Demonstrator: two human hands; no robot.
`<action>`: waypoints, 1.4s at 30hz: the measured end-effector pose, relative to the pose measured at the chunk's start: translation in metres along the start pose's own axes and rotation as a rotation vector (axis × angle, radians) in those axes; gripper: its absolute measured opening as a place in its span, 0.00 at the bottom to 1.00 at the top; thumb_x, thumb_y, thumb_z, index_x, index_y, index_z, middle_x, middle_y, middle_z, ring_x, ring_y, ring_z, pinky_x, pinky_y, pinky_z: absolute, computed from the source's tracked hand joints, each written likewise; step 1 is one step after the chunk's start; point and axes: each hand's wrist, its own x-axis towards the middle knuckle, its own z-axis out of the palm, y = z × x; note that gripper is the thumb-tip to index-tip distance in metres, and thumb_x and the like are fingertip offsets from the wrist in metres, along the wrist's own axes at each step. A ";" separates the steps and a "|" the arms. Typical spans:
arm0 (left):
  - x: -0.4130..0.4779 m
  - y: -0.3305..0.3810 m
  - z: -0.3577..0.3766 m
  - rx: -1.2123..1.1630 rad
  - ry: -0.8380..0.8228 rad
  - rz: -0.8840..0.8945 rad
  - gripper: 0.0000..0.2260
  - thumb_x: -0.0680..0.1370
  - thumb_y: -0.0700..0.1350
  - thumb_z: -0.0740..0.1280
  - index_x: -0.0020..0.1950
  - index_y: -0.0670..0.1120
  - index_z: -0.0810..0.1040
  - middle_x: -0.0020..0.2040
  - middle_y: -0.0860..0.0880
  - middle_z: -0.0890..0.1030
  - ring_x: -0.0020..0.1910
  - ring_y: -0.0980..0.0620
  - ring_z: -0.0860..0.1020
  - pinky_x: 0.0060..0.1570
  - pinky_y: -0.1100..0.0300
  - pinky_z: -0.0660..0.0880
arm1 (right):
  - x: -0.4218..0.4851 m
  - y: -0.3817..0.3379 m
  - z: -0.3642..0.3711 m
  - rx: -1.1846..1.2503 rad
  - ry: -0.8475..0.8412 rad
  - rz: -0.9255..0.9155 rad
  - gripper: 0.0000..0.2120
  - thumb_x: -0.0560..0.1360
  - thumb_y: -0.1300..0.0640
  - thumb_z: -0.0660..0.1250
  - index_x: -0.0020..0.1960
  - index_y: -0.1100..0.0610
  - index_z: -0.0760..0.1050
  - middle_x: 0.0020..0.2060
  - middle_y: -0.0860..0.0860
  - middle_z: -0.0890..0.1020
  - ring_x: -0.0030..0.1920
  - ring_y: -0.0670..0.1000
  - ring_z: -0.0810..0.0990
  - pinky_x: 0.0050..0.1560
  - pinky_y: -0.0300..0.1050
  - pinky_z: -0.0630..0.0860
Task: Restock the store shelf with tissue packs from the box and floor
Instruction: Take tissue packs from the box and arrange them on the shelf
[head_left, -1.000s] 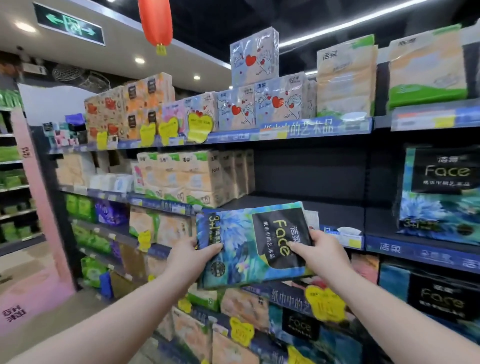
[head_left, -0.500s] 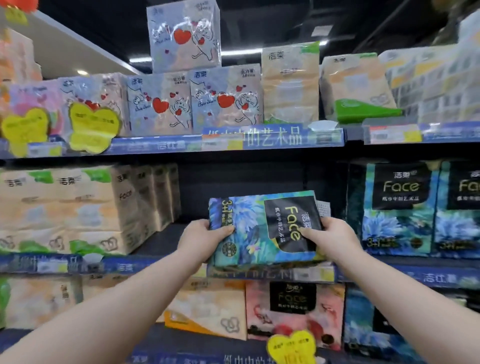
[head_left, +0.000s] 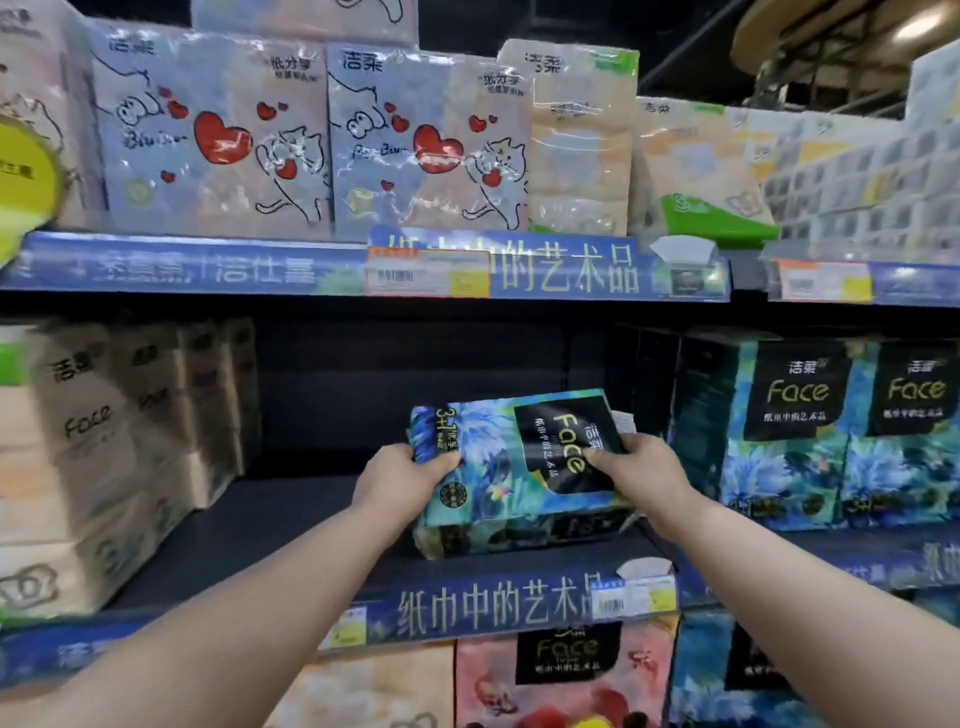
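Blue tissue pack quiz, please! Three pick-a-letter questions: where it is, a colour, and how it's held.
1. Where is the blue Face pack?
A) on the floor
B) at the middle shelf's open gap
C) on the top shelf

2. What colour are the hearts on the cat packs above?
A) red
B) green
C) black

3. How is the pack held?
A) by one hand
B) by both hands
C) by nobody

Answers:
1 B: the dark shelf board lies under it.
2 A: big red hearts sit beside the cats.
3 B: the left hand and right hand hold its ends.
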 end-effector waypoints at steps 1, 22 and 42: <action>0.005 -0.001 0.001 0.034 0.005 0.007 0.16 0.69 0.61 0.70 0.39 0.48 0.79 0.41 0.47 0.84 0.41 0.46 0.82 0.46 0.51 0.80 | 0.008 0.001 0.004 -0.007 0.002 0.004 0.08 0.75 0.54 0.68 0.49 0.58 0.79 0.46 0.58 0.83 0.47 0.58 0.80 0.44 0.47 0.71; 0.090 0.017 0.025 0.366 -0.277 -0.010 0.37 0.69 0.63 0.70 0.73 0.46 0.65 0.71 0.46 0.70 0.67 0.48 0.72 0.60 0.64 0.68 | 0.094 0.033 0.027 -0.327 0.045 -0.320 0.20 0.75 0.39 0.60 0.53 0.54 0.75 0.48 0.50 0.79 0.52 0.53 0.78 0.47 0.46 0.74; 0.063 0.021 0.047 0.181 -0.222 -0.026 0.17 0.73 0.58 0.69 0.47 0.44 0.78 0.50 0.46 0.82 0.49 0.48 0.81 0.55 0.53 0.78 | 0.069 0.030 0.049 0.320 -0.423 0.299 0.25 0.71 0.40 0.67 0.63 0.52 0.71 0.50 0.49 0.79 0.49 0.51 0.77 0.47 0.46 0.77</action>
